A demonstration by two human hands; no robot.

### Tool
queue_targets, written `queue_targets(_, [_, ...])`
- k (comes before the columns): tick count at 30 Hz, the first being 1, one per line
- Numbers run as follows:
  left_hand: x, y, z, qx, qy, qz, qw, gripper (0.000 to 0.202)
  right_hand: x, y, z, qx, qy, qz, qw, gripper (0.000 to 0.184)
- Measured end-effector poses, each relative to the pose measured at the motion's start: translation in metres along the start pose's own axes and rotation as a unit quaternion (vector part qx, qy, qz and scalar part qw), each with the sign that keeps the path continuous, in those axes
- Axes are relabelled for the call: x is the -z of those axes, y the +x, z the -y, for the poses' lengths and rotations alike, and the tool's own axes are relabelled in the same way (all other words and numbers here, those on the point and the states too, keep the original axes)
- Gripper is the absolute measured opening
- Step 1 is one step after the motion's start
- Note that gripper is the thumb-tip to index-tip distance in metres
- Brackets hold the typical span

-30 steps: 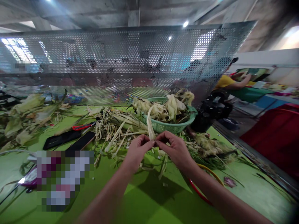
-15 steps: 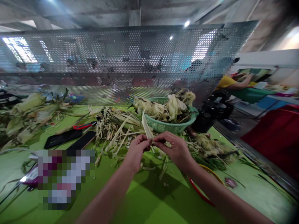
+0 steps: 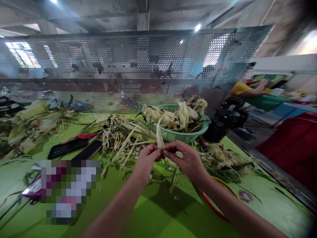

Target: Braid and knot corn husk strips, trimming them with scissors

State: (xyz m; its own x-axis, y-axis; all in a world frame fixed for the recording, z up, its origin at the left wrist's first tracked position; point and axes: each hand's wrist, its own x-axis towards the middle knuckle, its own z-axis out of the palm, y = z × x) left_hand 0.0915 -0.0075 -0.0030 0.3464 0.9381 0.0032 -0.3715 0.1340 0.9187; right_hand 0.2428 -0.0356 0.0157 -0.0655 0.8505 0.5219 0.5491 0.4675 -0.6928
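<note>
A pale strip of corn husk (image 3: 159,134) stands up from between my fingertips, its free end pointing away from me. My left hand (image 3: 147,162) pinches its lower end from the left. From the right, my right hand (image 3: 187,160) pinches the same end, the two sets of fingertips touching. Just beyond my hands is a green plastic basket (image 3: 182,135) heaped with dried corn husks (image 3: 184,115). Loose husk strips and small knotted pieces (image 3: 123,132) lie on the green table (image 3: 158,215) left of the basket and under my hands.
Two dark phones (image 3: 88,150) and a red-handled cutter (image 3: 90,134) lie to the left. More husks (image 3: 32,122) are piled at far left. A red and yellow ring (image 3: 215,201) sits under my right forearm. A perforated metal screen (image 3: 123,69) stands behind; a person in yellow (image 3: 241,89) works at right.
The husk strip has tipped slightly to the right and more upright. Both hands have shifted a little to the right, still pinching it.
</note>
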Motion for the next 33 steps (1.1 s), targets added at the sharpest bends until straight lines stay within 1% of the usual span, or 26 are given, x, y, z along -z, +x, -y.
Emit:
queue_targets(4, [0.001,0.001,0.002,0.008,-0.029,0.01,0.999,0.014,0.002,0.001,0.001,0.037,-0.044,0.004,0.998,0.008])
queue_targets(7, [0.001,0.002,0.002,0.013,-0.045,0.007,0.999,0.013,0.001,0.0,0.001,0.028,-0.044,-0.005,0.999,0.007])
queue_targets(9, [0.0,0.002,0.001,0.016,-0.045,-0.001,0.999,0.015,-0.002,0.0,0.001,-0.004,-0.027,-0.011,1.0,0.008])
queue_targets(12, [-0.001,0.001,-0.001,0.0,-0.001,0.008,1.0,0.015,-0.004,-0.001,0.0,-0.088,0.037,-0.01,0.995,0.012])
queue_targets(14, [-0.001,0.0,-0.002,-0.028,0.039,0.029,0.998,0.016,-0.005,-0.001,0.0,-0.135,0.118,-0.014,0.984,0.016])
queue_targets(16, [0.001,0.001,-0.002,-0.048,0.068,0.048,0.995,0.016,-0.005,0.001,-0.001,-0.164,0.203,-0.022,0.965,0.022])
queue_targets(17, [0.001,0.001,-0.002,-0.05,0.079,0.048,0.994,0.016,-0.005,0.002,-0.001,-0.175,0.234,-0.022,0.956,0.026])
queue_targets(19, [0.003,0.002,-0.003,-0.049,0.104,0.04,0.993,0.017,-0.004,0.003,-0.001,-0.195,0.256,-0.001,0.947,0.03])
queue_targets(21, [0.004,0.003,-0.004,-0.052,0.133,0.028,0.989,0.018,-0.003,0.004,-0.001,-0.203,0.242,0.03,0.948,0.027])
queue_targets(22, [0.004,0.004,-0.004,-0.054,0.142,0.021,0.988,0.018,-0.003,0.004,-0.001,-0.2,0.233,0.035,0.951,0.025])
queue_targets(25, [0.003,0.004,-0.004,-0.044,0.113,0.005,0.993,0.022,-0.003,0.004,-0.001,-0.197,0.237,0.016,0.951,0.022])
queue_targets(29, [0.001,0.004,-0.001,-0.032,0.038,0.005,0.999,0.024,-0.006,0.002,-0.003,-0.216,0.288,-0.022,0.933,0.021])
queue_targets(31, [0.001,0.004,0.002,-0.033,0.029,-0.005,0.999,0.024,-0.009,0.002,-0.004,-0.216,0.304,-0.023,0.928,0.021])
queue_targets(33, [0.0,0.004,0.004,-0.032,0.032,-0.019,0.999,0.023,-0.012,0.001,-0.005,-0.221,0.307,-0.013,0.926,0.02])
